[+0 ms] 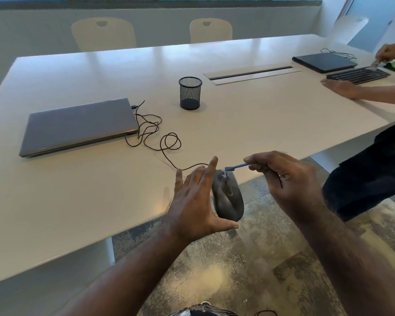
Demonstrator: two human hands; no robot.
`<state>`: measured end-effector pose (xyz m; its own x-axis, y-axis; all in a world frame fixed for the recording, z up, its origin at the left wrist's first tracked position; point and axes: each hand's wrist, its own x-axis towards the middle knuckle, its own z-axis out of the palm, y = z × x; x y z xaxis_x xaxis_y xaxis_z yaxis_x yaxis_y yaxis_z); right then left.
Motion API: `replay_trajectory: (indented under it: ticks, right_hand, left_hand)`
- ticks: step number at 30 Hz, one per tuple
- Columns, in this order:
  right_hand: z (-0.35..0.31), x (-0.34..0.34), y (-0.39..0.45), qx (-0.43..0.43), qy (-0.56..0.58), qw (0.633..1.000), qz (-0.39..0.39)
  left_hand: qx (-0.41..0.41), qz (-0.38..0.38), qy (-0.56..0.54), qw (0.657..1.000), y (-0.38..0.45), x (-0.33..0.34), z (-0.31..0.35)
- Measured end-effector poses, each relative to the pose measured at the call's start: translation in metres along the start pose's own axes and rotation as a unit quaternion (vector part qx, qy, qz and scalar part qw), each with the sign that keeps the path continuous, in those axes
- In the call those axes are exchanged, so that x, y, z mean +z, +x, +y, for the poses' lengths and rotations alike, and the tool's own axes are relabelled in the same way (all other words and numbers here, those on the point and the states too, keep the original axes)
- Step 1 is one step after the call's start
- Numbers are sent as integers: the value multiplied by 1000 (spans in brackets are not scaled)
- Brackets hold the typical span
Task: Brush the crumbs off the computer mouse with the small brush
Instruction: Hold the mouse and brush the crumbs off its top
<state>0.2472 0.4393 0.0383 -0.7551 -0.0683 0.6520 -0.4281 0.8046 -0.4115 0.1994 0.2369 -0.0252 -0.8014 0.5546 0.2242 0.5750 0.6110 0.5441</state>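
My left hand grips a dark grey wired computer mouse, thumb under its rear and fingers along its left side, lifted just past the table's near edge. My right hand pinches the blue handle of a small brush. The brush's pale bristles rest on the mouse's front, by the scroll wheel. The mouse's black cable loops across the white table to a shut grey laptop.
A black mesh pen cup stands mid-table behind a cable slot. At the far right another person's hands work at a black keyboard beside a dark laptop. Chairs line the far side. Patterned carpet lies below.
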Motion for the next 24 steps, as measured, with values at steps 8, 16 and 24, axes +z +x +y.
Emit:
replay_trajectory:
  ticks: [8,16,24]
  right_hand:
    - [-8,-8,6,-23,6,997,-77]
    - [-16,-3,14,-38,-32,994,-94]
    - [-19,-5,21,-41,-21,997,-65]
  left_hand:
    - [-15,-13,23,1000,-3,2,-3]
    - [-10,-21,30,999,0,3,1]
    - [-16,-15,9,1000,-2,1,0]
